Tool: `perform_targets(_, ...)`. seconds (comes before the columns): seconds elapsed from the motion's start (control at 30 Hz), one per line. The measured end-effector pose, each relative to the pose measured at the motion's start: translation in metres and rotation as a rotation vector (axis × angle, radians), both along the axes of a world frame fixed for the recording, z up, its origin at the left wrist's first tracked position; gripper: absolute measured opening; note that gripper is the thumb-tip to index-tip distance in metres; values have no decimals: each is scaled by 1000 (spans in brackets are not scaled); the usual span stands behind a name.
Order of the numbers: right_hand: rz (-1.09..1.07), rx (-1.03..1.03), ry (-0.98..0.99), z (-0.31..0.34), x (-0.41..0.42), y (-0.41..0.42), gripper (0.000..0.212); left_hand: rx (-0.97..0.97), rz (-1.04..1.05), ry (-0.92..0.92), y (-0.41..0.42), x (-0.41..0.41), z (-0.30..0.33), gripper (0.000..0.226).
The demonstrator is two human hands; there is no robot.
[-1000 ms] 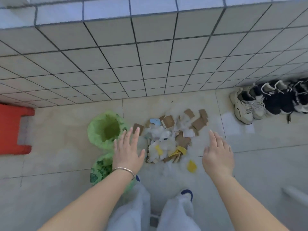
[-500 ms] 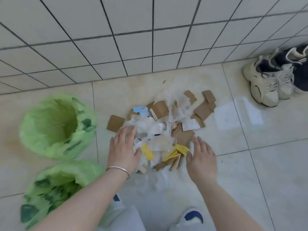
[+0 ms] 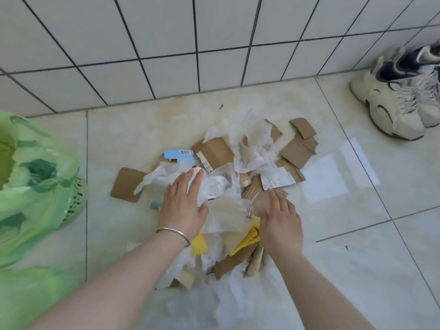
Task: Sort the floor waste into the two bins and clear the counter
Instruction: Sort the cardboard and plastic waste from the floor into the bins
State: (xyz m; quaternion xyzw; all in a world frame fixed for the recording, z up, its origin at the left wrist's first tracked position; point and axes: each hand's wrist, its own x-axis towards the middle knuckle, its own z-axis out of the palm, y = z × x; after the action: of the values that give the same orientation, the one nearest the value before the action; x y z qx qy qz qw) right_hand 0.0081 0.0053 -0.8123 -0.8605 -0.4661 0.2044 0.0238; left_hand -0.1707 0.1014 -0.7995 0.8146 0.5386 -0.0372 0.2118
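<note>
A heap of waste lies on the floor by the tiled wall: brown cardboard pieces (image 3: 215,152), white crumpled plastic (image 3: 252,148), a blue label (image 3: 178,155), a printed receipt (image 3: 277,179) and yellow scraps (image 3: 248,236). My left hand (image 3: 182,203), a bangle on its wrist, rests flat with fingers spread on the white plastic. My right hand (image 3: 279,219) lies flat on the brown cardboard and yellow scraps. Neither hand holds anything. Two bins lined with green bags stand at the left: one (image 3: 35,177) further off and one (image 3: 31,296) nearer me.
Pale sneakers (image 3: 392,101) and a dark shoe (image 3: 426,55) stand against the wall at the far right. The white tiled wall (image 3: 190,44) closes the far side. Glossy floor tiles (image 3: 357,258) spread to the right of the heap.
I have bent lower, so the heap looks larger and closer. Both hands have come down from above the heap onto it, and the right hand has moved inward to the left.
</note>
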Motion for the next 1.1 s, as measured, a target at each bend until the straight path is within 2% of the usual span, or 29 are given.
perform_targets(0.1, -18, -34, 16, -13, -2, -15, 52, -8, -15, -49, -12, -6, -9, 67)
perform_targets(0.2, -67, -39, 17, -23, 1, -24, 48, 68, 40, -119, -17, -14, -19, 65)
perform_targets(0.47, -152, 111, -9, -32, -9, -40, 38, 307, -35, -110, -36, -32, -18, 51)
perform_targets(0.63, -271, 166, 72, -26, -27, -55, 30, 392, -230, -40, -61, -43, -11, 33)
perform_targets(0.73, -291, 175, 68, -23, -39, -65, 27, 285, -419, 59, -82, -49, -14, 31)
perform_targets(0.8, -292, 111, 80, -23, -45, -68, 29, 179, -532, 147, -95, -49, -18, 32)
perform_targets(0.87, -283, 23, 112, -24, -51, -73, 34, 127, -580, 160, -108, -45, -13, 31)
perform_targets(0.93, -246, -78, 144, -25, -55, -78, 37, -18, -561, 179, -116, -39, -13, 34)
perform_targets(1.0, -191, -153, 161, -24, -60, -84, 34, -169, -488, 289, -121, -38, -18, 40)
perform_targets(1.1, -135, -165, 114, -24, -65, -93, 37, -172, -431, 346, -122, -44, -27, 45)
